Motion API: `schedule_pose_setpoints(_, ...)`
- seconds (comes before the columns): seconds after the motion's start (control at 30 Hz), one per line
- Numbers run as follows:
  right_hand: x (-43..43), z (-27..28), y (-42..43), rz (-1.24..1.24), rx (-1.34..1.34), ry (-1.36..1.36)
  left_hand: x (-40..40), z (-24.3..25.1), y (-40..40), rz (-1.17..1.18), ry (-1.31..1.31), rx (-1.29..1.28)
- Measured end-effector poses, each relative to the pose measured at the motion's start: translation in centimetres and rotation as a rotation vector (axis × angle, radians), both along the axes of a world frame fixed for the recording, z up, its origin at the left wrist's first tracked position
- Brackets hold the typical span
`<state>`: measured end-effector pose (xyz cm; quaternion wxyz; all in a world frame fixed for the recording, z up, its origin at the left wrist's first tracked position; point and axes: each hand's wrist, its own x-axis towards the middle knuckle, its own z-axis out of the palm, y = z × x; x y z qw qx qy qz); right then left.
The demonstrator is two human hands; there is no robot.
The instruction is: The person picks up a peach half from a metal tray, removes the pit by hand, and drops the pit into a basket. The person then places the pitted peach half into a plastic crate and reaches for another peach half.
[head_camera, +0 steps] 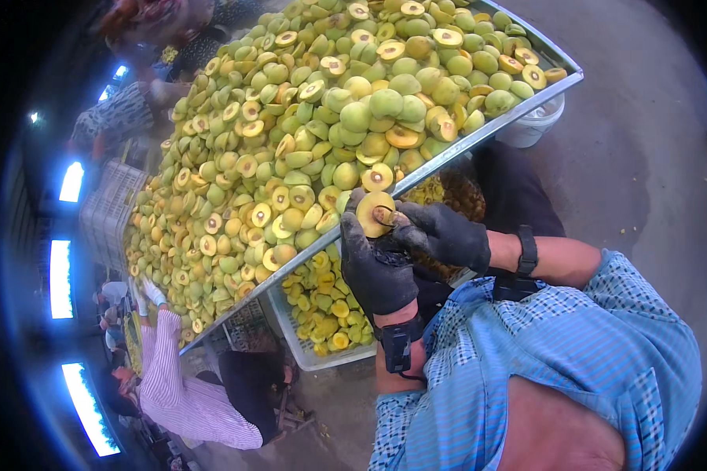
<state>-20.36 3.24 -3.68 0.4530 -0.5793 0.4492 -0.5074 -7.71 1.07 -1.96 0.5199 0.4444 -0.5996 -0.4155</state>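
Observation:
My left hand (377, 271), in a dark glove, holds a halved yellow stone fruit (368, 222) with its cut face up, at the near rim of the metal table. My right hand (448, 235), gloved alike, grips a small tool with a thin curved blade (383, 215). The blade loops over the stone at the middle of the cut face. Fingers hide the tool's handle. Just beyond my hands, a large heap of green and yellow fruit halves (306, 159), many with stones inside, covers the table.
The table's raised metal rim (483, 130) runs diagonally past my hands. Below it stand a white crate (330, 360) of yellow fruit pieces, a container of brown stones (462, 194) and a white bucket (527, 130). A co-worker in a striped shirt (194, 406) reaches into the heap.

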Motion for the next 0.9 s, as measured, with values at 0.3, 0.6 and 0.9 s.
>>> schedule_pose_setpoints(0.3, 0.5, -0.3, -0.2, 0.075, -0.121, -0.018, 0.7, -1.5, -0.5, 0.097, 0.009, -0.131)
schedule_pose_setpoints(0.6, -0.2, -2.6, -1.0, 0.141, -0.106, 0.103, 0.0, -0.5, -0.5, 0.143, -0.161, -0.102)
schedule_pose_setpoints(0.9, -0.2, -5.2, -1.0, 0.204, -0.231, -0.032, -0.8, 1.3, 0.5, 0.059, -0.011, 0.125)
